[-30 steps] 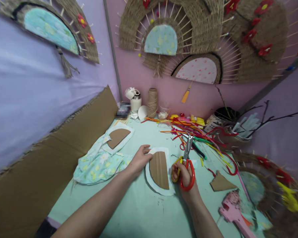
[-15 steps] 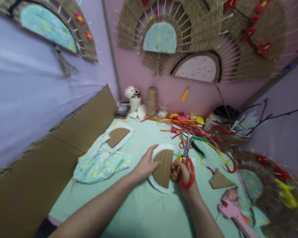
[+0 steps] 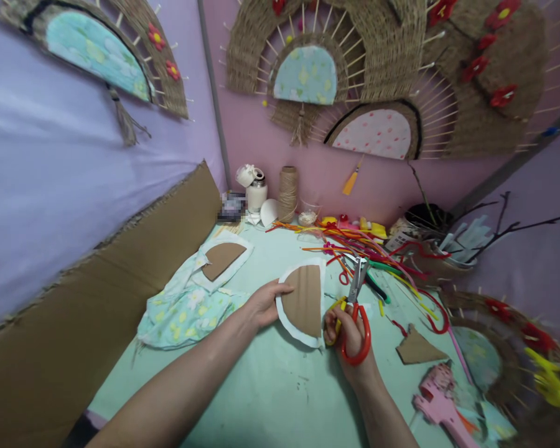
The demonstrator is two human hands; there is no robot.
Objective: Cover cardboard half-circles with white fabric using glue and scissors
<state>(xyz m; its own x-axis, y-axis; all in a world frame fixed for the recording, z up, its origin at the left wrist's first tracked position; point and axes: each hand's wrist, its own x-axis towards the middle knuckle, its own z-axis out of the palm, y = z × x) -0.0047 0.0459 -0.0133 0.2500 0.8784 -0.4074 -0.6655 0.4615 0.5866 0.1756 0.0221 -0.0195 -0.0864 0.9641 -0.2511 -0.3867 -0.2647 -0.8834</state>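
My left hand (image 3: 265, 303) grips the curved left edge of a cardboard half-circle (image 3: 304, 302), thumb on top and fingers underneath. A border of pale fabric (image 3: 287, 326) shows around the cardboard's curve, and the piece looks tilted up off the table. In my right hand (image 3: 348, 333) is a pair of scissors (image 3: 357, 289) with red handles, blades pointing away from me. Yellow handles (image 3: 335, 318) of a second tool also sit in that hand; its working end is hard to make out. The right hand is just beside the straight edge of the half-circle.
Flowered fabric (image 3: 186, 317) and another cardboard half-circle (image 3: 224, 260) lie on the left by a tall cardboard wall (image 3: 102, 267). Pipe cleaners (image 3: 354, 238) and green-handled pliers (image 3: 378, 287) lie behind. On the right are a cardboard scrap (image 3: 420, 347) and a pink glue gun (image 3: 443, 404).
My left hand has shifted from resting on the half-circle to gripping its edge, and the piece has come up and turned slightly. My right hand still holds the scissors in nearly the same place.
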